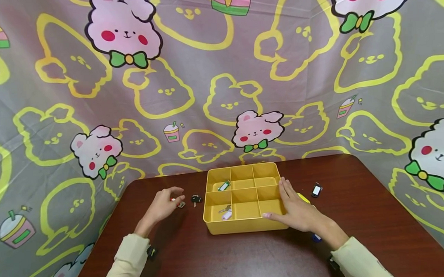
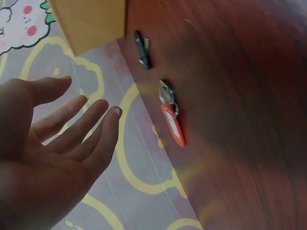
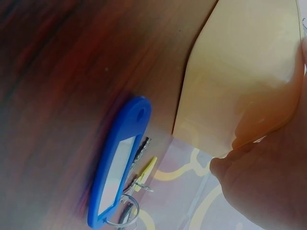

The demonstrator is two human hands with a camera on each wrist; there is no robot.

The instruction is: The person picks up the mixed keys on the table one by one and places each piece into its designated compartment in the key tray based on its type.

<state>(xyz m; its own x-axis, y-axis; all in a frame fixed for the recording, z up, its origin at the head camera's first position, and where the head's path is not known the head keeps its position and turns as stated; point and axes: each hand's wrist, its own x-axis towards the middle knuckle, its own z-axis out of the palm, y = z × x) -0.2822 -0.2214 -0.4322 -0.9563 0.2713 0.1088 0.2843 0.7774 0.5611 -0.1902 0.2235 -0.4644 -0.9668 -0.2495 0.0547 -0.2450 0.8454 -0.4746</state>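
My left hand (image 1: 161, 206) hovers at the left with fingers loosely bent and nothing in them. Close by it on the table lie keys with a red key tag (image 2: 173, 127) and, nearer the box, a black key (image 1: 196, 199). A yellow compartment box (image 1: 244, 226) stands in the middle. Inside it, a green key tag (image 1: 224, 186) lies in the back left compartment and a lilac key tag (image 1: 227, 214) with a key in the front left one. My right hand (image 1: 299, 209), fingers extended, rests along the box's right rim.
Right of the box lie a black key tag (image 1: 316, 190), a yellow key tag (image 1: 303, 197) partly behind the right hand, and a blue key tag (image 3: 117, 163) with a ring. A patterned cloth (image 1: 206, 114) hangs behind the dark wooden table (image 1: 234, 257).
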